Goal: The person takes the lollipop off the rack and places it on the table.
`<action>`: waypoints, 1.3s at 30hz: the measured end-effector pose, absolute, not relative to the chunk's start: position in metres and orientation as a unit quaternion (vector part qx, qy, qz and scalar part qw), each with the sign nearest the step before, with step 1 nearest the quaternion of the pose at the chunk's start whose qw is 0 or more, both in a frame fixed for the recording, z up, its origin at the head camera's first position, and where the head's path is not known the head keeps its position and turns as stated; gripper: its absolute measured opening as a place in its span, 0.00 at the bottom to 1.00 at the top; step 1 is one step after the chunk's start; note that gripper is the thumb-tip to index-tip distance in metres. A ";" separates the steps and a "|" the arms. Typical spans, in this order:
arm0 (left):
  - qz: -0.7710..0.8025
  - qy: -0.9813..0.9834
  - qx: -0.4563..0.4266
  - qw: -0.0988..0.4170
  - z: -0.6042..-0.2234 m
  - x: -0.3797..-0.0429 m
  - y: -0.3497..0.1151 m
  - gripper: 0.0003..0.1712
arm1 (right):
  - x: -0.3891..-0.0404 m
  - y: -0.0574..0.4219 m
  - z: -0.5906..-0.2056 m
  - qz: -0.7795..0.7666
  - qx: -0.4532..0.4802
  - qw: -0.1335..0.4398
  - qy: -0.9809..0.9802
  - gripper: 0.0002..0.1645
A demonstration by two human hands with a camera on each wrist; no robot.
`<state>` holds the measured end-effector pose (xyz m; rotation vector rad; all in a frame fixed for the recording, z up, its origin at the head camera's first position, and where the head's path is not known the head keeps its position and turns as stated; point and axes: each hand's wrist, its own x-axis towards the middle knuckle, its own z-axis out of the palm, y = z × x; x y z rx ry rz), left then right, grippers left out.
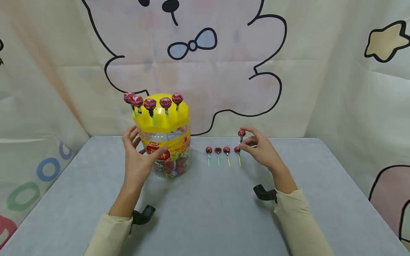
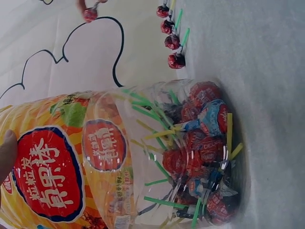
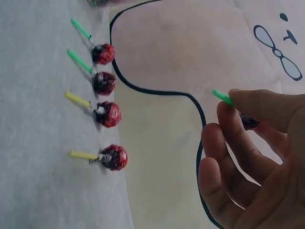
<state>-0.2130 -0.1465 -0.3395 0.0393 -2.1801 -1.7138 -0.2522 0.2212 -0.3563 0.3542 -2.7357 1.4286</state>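
My left hand [image 1: 137,161] holds the side of a clear plastic candy jar [image 1: 171,124] with a yellow lid. Its thumb [image 2: 6,155] lies against the orange label in the left wrist view. Several red-wrapped lollipops [image 1: 150,104] stand around the lid, heads up. More lollipops [image 2: 195,150] with green and yellow sticks lie loose inside. Above the right part of the table, my right hand [image 1: 262,151] pinches a red lollipop [image 1: 241,133] held head up. Its green stick [image 3: 222,97] shows between thumb and forefinger in the right wrist view.
Between jar and right hand, several lollipops [image 1: 226,149] lie in a row on the grey table [image 1: 211,213], sticks toward me. A printed cloth backdrop [image 1: 217,85] hangs right behind the table's far edge. Each wrist carries a black mount [image 1: 265,193].
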 end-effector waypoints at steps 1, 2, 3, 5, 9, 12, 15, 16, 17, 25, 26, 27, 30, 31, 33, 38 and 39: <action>-0.607 -0.773 0.015 0.183 -0.340 -0.213 -0.147 0.56 | -0.252 0.223 -0.357 0.455 0.115 0.017 -0.883 0.36; -0.606 -0.774 0.016 0.182 -0.340 -0.213 -0.147 0.56 | -0.253 0.224 -0.359 0.450 0.116 0.016 -0.885 0.36; -0.606 -0.774 0.016 0.182 -0.340 -0.213 -0.147 0.56 | -0.254 0.225 -0.360 0.445 0.114 0.013 -0.888 0.36; -0.605 -0.775 0.016 0.182 -0.340 -0.213 -0.147 0.56 | -0.255 0.228 -0.364 0.439 0.106 0.008 -0.892 0.36; -0.603 -0.777 0.018 0.180 -0.341 -0.215 -0.146 0.56 | -0.258 0.236 -0.374 0.424 0.083 -0.006 -0.902 0.37; -0.603 -0.777 0.019 0.181 -0.341 -0.216 -0.147 0.56 | -0.262 0.240 -0.379 0.413 0.068 -0.014 -0.908 0.37; -0.605 -0.775 0.013 0.182 -0.341 -0.216 -0.147 0.56 | -0.264 0.244 -0.383 0.400 0.054 -0.022 -0.915 0.37; -0.606 -0.774 0.012 0.183 -0.341 -0.217 -0.147 0.55 | -0.264 0.245 -0.384 0.396 0.049 -0.024 -0.917 0.37; -0.606 -0.774 0.010 0.184 -0.340 -0.217 -0.147 0.55 | -0.265 0.246 -0.385 0.394 0.046 -0.028 -0.918 0.37; -0.606 -0.773 0.014 0.185 -0.341 -0.218 -0.146 0.56 | -0.271 0.252 -0.393 0.345 0.047 -0.045 -0.936 0.37; -0.607 -0.773 0.014 0.184 -0.341 -0.218 -0.147 0.56 | -0.271 0.253 -0.394 0.340 0.044 -0.048 -0.938 0.37; -0.607 -0.773 0.015 0.182 -0.341 -0.218 -0.147 0.56 | -0.271 0.253 -0.395 0.339 0.041 -0.053 -0.939 0.38; -0.608 -0.774 0.016 0.179 -0.342 -0.218 -0.147 0.56 | -0.271 0.253 -0.399 0.332 0.033 -0.066 -0.940 0.38; -0.608 -0.774 0.016 0.179 -0.342 -0.217 -0.147 0.56 | -0.271 0.253 -0.400 0.331 0.032 -0.070 -0.940 0.38; -0.606 -0.775 0.016 0.180 -0.342 -0.217 -0.147 0.56 | -0.272 0.252 -0.402 0.325 0.030 -0.077 -0.942 0.37; -0.604 -0.775 0.013 0.186 -0.342 -0.216 -0.147 0.55 | -0.275 0.247 -0.402 0.295 0.029 -0.081 -0.952 0.36; -0.604 -0.775 0.014 0.186 -0.342 -0.216 -0.147 0.55 | -0.275 0.247 -0.402 0.288 0.029 -0.082 -0.954 0.36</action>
